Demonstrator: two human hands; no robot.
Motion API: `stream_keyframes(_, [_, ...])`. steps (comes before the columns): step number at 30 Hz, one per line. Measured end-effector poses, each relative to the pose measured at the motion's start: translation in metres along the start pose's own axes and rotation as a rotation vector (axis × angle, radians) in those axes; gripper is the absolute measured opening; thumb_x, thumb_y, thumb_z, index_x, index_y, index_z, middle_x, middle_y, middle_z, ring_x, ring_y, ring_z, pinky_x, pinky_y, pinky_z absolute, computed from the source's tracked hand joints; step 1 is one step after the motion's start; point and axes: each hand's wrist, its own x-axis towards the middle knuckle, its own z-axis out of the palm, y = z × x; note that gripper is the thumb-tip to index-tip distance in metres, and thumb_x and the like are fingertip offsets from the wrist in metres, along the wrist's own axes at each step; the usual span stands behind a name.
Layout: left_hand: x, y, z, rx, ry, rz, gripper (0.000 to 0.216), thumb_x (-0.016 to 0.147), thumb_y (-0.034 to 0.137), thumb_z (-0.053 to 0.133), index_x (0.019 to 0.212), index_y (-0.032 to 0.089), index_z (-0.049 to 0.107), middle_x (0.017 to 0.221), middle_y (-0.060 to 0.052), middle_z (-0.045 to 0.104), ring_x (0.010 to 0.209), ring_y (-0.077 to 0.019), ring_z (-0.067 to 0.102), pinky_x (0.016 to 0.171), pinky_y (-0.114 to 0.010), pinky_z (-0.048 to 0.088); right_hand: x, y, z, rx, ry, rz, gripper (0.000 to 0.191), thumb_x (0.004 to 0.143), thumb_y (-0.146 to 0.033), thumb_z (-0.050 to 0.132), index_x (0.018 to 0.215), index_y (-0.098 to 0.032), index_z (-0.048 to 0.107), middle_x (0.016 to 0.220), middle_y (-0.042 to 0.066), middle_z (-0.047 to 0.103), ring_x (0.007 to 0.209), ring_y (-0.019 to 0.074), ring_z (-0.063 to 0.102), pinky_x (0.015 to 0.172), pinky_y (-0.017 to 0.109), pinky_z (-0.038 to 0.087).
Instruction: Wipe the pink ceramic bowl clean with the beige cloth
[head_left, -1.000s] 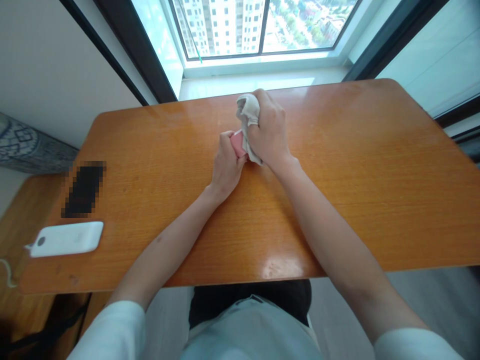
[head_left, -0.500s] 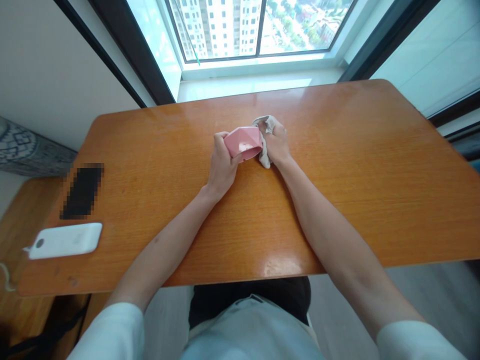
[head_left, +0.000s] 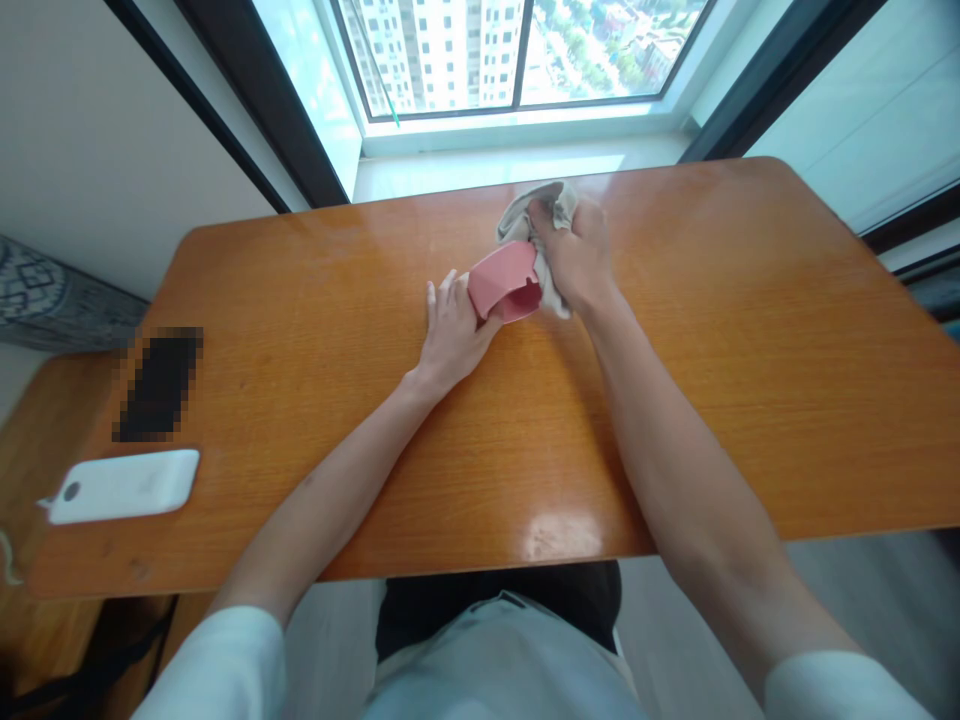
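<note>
A small pink bowl-like container (head_left: 504, 281) is tilted on its side near the middle of the orange wooden table (head_left: 750, 330). My left hand (head_left: 451, 333) rests beside it on the left, fingers stretched out, thumb touching its lower edge. My right hand (head_left: 575, 255) is closed around a crumpled grey-white cloth (head_left: 534, 208) and presses it against the container's right side. Part of the cloth hangs below my right hand, beside the container.
A white power bank (head_left: 120, 486) lies near the table's front left corner, with a pixelated dark flat object (head_left: 157, 383) just behind it. A window and sill run along the table's far edge. A lower wooden surface and patterned fabric sit at far left.
The container has turned from upside down to its side. My left hand loosened from gripping it to fingers stretched out. My right hand with the cloth moved up and right.
</note>
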Motion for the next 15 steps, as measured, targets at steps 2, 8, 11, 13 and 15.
stream_keyframes(2, [-0.002,0.003,-0.001,0.030,-0.048,0.007,0.068,0.106,0.062,0.063,0.154,0.015,0.051,0.160,-0.025,0.058,0.168,-0.0433,0.038,0.142,-0.073,0.009,0.002,-0.017,-0.003,-0.085,-0.056,-0.073,0.037,0.105,-0.063,0.056,0.086,-0.032,0.063,0.092,0.006,0.079,0.091,0.0281,0.067,0.101,0.053,0.056])
stream_keyframes(8, [-0.004,0.007,-0.002,0.054,-0.088,0.062,0.077,0.102,0.065,0.068,0.161,0.018,0.053,0.179,-0.024,0.040,0.174,-0.0471,0.026,0.142,-0.075,0.004,-0.004,-0.051,0.002,-0.255,-0.213,-0.174,0.009,0.092,-0.042,0.067,0.088,-0.039,0.059,0.103,0.005,0.080,0.097,0.0341,0.067,0.096,0.058,0.055])
stream_keyframes(11, [-0.002,0.006,-0.004,0.058,-0.038,0.034,0.078,0.099,0.061,0.074,0.159,0.016,0.053,0.181,-0.025,0.036,0.174,-0.0476,0.024,0.142,-0.074,0.010,-0.007,-0.055,0.000,-0.264,-0.230,-0.170,0.010,0.087,-0.040,0.069,0.088,-0.041,0.060,0.105,0.001,0.082,0.104,0.0362,0.069,0.097,0.059,0.055])
stream_keyframes(13, [-0.001,0.007,-0.008,0.037,0.027,0.039,0.079,0.097,0.059,0.077,0.158,0.016,0.052,0.178,-0.026,0.038,0.173,-0.0459,0.027,0.142,-0.070,0.018,-0.007,-0.056,-0.001,-0.247,-0.243,-0.163,0.009,0.087,-0.041,0.069,0.089,-0.041,0.061,0.107,-0.001,0.082,0.111,0.0365,0.070,0.101,0.059,0.055])
stream_keyframes(15, [-0.001,0.012,-0.013,-0.018,0.087,0.077,0.078,0.097,0.055,0.076,0.159,0.018,0.047,0.173,-0.025,0.045,0.169,-0.0415,0.036,0.141,-0.064,0.027,-0.008,-0.057,0.001,-0.288,-0.275,-0.176,0.007,0.088,-0.039,0.067,0.091,-0.039,0.061,0.111,0.002,0.082,0.110,0.0367,0.070,0.100,0.059,0.055])
